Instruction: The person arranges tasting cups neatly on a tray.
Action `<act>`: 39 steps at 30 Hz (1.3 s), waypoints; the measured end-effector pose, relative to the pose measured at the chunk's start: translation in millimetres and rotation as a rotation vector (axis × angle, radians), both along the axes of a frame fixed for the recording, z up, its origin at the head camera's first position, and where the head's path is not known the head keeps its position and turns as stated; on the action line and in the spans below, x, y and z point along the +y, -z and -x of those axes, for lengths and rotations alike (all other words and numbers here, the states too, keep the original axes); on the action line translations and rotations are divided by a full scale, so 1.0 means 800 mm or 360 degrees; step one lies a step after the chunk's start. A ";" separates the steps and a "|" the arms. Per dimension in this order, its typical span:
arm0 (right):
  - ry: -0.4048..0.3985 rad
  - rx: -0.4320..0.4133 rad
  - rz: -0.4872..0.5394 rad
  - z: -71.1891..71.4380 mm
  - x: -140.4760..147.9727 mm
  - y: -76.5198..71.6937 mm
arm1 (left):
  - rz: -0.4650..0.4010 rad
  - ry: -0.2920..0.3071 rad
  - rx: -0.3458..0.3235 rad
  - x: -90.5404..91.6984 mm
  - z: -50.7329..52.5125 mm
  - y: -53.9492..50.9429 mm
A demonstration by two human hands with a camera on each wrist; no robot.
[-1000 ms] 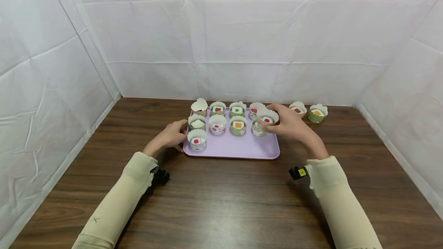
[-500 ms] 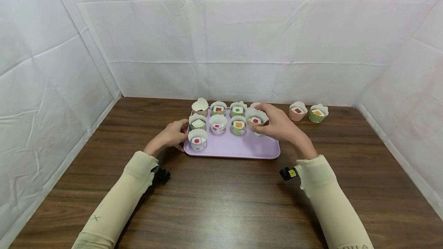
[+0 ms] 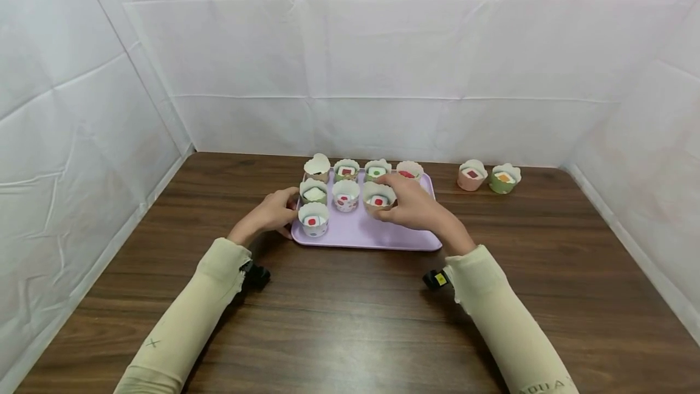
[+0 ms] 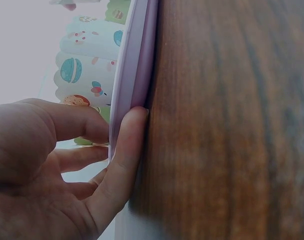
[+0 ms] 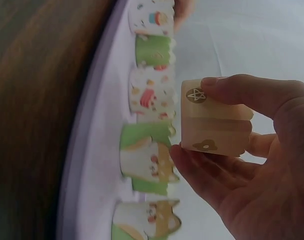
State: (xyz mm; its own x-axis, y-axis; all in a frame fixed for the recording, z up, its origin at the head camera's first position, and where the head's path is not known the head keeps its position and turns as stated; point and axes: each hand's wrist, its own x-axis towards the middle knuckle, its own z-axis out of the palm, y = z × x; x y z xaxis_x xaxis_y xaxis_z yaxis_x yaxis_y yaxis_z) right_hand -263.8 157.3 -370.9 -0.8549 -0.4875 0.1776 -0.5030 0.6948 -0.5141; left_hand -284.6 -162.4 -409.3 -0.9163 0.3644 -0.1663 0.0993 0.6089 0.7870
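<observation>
My left hand (image 3: 270,211) grips the left edge of a lilac tray (image 3: 366,237); in the left wrist view its fingers and thumb meet at the tray's rim (image 4: 134,65). My right hand (image 3: 412,205) holds a beige paper baking cup (image 5: 214,120) between thumb and fingers, raised above the tray's cups. In it lies a white piece with a red mark (image 3: 378,200). Other patterned baking cups stand on the tray, among them a white cup (image 3: 314,224) at the front left, a green cup (image 3: 314,194) behind it and a dotted cup (image 3: 346,196). Cups under my right hand are hidden in the head view.
Two more filled cups, a pink one (image 3: 471,176) and a green one (image 3: 504,179), stand on the brown wooden table (image 3: 339,315), right of the tray. White cloth (image 3: 383,47) hangs behind and along both sides.
My right hand has carried the beige cup leftward over the tray, from its right side towards the middle. My left hand stays at the tray's left edge.
</observation>
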 end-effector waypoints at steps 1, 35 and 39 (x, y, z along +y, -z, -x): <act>-0.0008 0.0004 -0.0010 0.000 -0.004 0.001 | 0.0003 0.0000 0.0001 0.000 0.000 0.000; -0.0140 0.0019 -0.0273 -0.003 -0.065 0.028 | -0.0018 0.0011 0.0008 -0.002 0.001 0.001; -0.0100 -0.0019 -0.0277 -0.004 -0.067 0.029 | -0.0031 0.0017 0.0003 -0.002 0.000 -0.001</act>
State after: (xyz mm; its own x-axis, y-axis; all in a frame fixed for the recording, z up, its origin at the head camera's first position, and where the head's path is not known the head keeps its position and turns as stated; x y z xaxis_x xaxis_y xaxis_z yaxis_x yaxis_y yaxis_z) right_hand -260.2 103.4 -394.3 -0.8231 -0.5627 0.0761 -0.5430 0.7410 -0.3951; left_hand -284.3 -164.1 -408.7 -0.9127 0.3771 -0.1573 0.1072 0.5925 0.7984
